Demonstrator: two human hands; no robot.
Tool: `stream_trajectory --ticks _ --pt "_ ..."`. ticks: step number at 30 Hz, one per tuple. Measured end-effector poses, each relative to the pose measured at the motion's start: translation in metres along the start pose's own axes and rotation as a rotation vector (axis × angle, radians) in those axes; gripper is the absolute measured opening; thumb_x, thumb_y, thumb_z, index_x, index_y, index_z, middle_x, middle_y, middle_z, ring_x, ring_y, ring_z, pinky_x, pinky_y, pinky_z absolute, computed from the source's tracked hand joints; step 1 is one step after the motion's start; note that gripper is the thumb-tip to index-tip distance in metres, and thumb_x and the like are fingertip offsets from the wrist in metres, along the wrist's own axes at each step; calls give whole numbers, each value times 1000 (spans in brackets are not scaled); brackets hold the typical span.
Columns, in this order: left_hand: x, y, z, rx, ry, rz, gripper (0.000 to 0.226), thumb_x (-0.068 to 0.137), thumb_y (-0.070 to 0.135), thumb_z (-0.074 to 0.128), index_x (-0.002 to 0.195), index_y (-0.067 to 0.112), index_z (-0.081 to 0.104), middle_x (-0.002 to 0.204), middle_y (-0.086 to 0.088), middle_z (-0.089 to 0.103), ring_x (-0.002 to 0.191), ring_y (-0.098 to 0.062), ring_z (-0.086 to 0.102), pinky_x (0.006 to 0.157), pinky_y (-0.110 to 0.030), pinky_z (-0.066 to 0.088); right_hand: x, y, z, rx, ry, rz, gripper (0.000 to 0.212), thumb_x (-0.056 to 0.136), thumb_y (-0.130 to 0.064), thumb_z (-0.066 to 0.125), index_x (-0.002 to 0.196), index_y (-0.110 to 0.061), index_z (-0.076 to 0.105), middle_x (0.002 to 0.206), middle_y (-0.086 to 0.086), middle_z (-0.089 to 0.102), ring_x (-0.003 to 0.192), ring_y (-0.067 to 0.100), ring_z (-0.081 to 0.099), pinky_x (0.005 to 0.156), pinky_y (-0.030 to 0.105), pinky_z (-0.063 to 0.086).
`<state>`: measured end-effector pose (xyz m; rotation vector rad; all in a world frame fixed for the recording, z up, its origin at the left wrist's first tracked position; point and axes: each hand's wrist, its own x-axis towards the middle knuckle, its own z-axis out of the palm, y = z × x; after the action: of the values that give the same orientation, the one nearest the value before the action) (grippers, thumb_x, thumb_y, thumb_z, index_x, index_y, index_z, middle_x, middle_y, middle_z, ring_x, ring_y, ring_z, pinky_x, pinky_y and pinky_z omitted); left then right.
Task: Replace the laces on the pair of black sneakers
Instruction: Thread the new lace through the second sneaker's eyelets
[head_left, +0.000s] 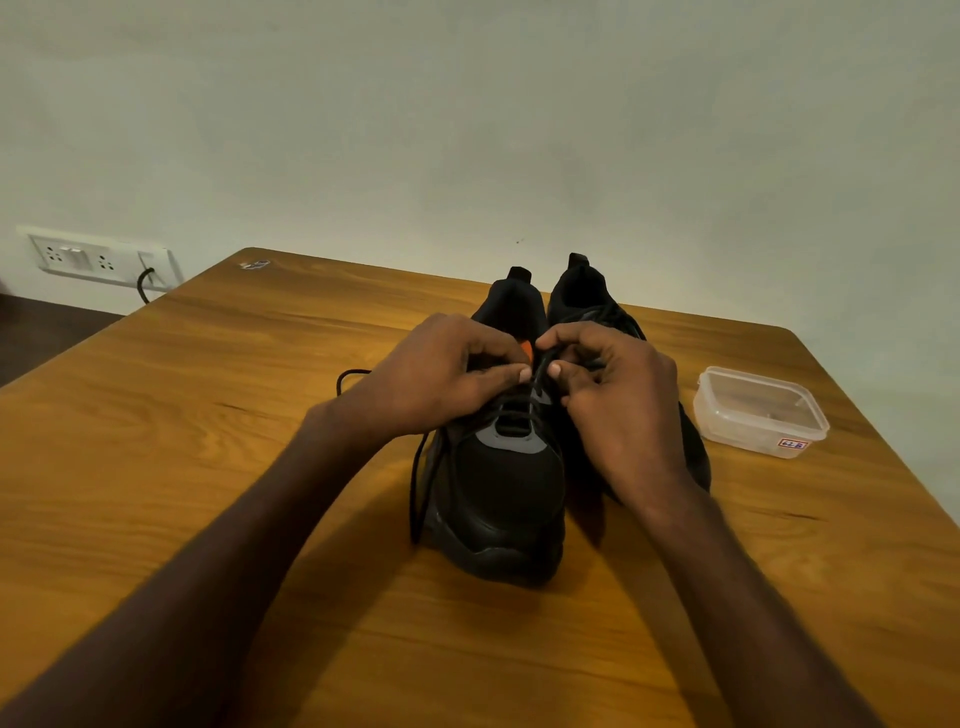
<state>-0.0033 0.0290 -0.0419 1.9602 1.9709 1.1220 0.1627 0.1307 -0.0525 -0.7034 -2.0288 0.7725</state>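
Two black sneakers stand side by side on the wooden table (208, 441), toes toward me. The left sneaker (504, 493) has a grey patch at the base of its lacing and an orange tag on the tongue. A black lace (418, 483) runs through its eyelets and hangs down its left side, looping onto the table. My left hand (441, 374) pinches the lace over the tongue. My right hand (618, 395) pinches the lace's other strand just beside it. The right sneaker (587, 291) is largely hidden behind my right hand.
A clear plastic box (758, 410) with a small label sits on the table to the right of the sneakers. A wall socket panel (98, 257) with a black cable is at the back left. A small sticker (255, 265) lies near the table's far corner.
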Motion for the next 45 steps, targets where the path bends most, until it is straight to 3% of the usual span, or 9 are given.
stream_trajectory --ticks 7,15,22,24,27,30,39,41,45 --pt "0 3 2 30 -75 0 14 103 17 62 96 24 71 85 13 59 78 -5 56 69 -21 40 -2 -4 1 -45 -11 -23 32 96 -4 69 115 -29 76 102 -14 72 93 -4 67 81 19 59" --pt "0 -4 -2 276 95 19 9 97 32 68 97 33 77 123 14 50 122 -10 39 95 -42 29 3 -11 -8 21 -125 89 23 93 -17 76 111 -31 77 97 -20 73 90 -13 65 69 5 52" --pt "0 -13 2 26 65 40 23 100 34 59 103 21 77 118 10 61 116 -12 58 97 -47 50 -1 -12 -4 -52 -89 65 11 93 -18 76 94 -29 78 83 -19 71 82 -11 66 68 2 48" --pt "0 -16 -2 -68 137 49 23 106 27 56 106 16 76 113 5 68 109 -17 65 92 -48 55 -3 -16 -5 39 -8 72 12 94 -17 74 94 -28 77 83 -16 73 78 -5 69 69 9 55" --pt "-2 -20 -9 -182 197 6 25 109 22 54 106 15 78 110 3 76 110 -19 71 98 -54 55 1 -24 -14 302 420 47 6 96 -16 68 97 -18 74 88 -6 74 78 12 73 65 28 62" --pt "-3 -24 -9 -205 197 -15 24 108 20 55 108 15 79 113 3 77 113 -19 71 101 -52 55 9 -21 -25 180 666 -83 14 94 -14 64 105 -8 69 105 5 67 92 18 66 73 28 55" --pt "-2 -27 -11 -245 175 -3 24 108 16 55 113 12 78 119 4 77 120 -13 68 107 -45 53 3 -13 -9 -634 -169 -43 19 96 -49 65 111 -41 72 141 -12 51 136 17 36 103 44 25" --pt "-2 -27 -11 -248 164 -1 24 108 16 55 113 12 78 120 4 76 121 -14 68 108 -45 52 3 -9 -8 -475 -58 -42 11 96 -42 68 104 -39 73 127 -14 60 125 12 48 102 39 30" --pt "-2 -29 -13 -300 152 -13 24 107 13 55 114 10 78 120 2 76 123 -14 66 109 -38 52 5 -16 -21 144 633 25 11 96 -26 70 104 -21 74 106 -6 68 99 9 64 89 39 55"
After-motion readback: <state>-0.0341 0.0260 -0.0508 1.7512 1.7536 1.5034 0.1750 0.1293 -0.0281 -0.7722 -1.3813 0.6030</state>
